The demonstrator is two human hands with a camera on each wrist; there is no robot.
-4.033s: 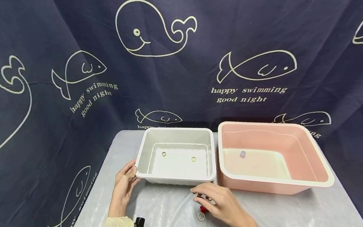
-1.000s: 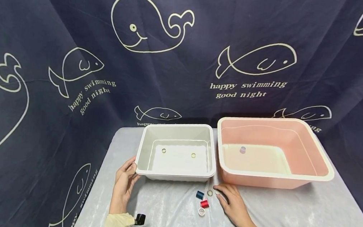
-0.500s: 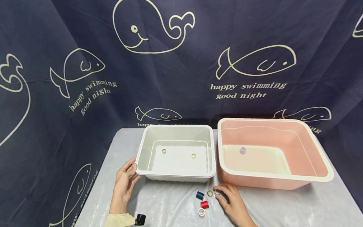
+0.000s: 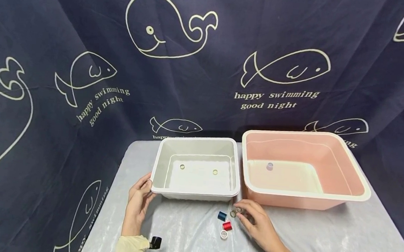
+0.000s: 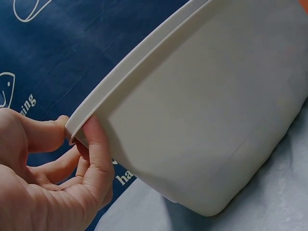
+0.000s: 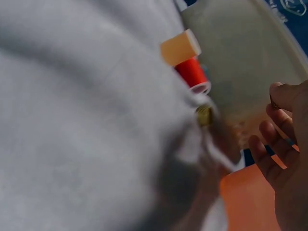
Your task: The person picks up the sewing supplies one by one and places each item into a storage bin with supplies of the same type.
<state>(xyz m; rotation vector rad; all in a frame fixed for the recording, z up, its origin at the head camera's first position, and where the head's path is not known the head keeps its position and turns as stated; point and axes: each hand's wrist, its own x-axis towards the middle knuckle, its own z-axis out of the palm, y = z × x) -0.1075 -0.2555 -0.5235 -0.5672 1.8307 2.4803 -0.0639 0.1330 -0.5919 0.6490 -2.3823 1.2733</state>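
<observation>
My left hand (image 4: pixel 138 202) holds the near left corner of a white plastic bin (image 4: pixel 196 194), thumb and fingers pinching its rim (image 5: pixel 103 94). Two small gold rings (image 4: pixel 182 166) lie inside the bin. My right hand (image 4: pixel 255 222) pinches a small ring (image 4: pixel 238 210) between thumb and fingertips; the right wrist view shows only its dark edge. Another gold ring (image 6: pixel 204 115) rests on the cloth just left of those fingertips. Farther left lie a blue thread spool (image 4: pixel 222 216), a red thread spool (image 4: pixel 227 226) and a white spool (image 4: pixel 223 234).
A pink bin (image 4: pixel 304 193) stands right of the white bin, with one small pale lilac spool-like piece (image 4: pixel 269 166) inside. Grey cloth (image 4: pixel 185 236) covers the table. A dark blue curtain with fish drawings (image 4: pixel 191 85) hangs behind. A black wrist piece (image 4: pixel 155 242) juts from my left sleeve.
My right hand was over the spools four seconds ago, then moved right to the small ring. Since half a second ago it has shifted slightly left with the ring. My left hand stays on the rim.
</observation>
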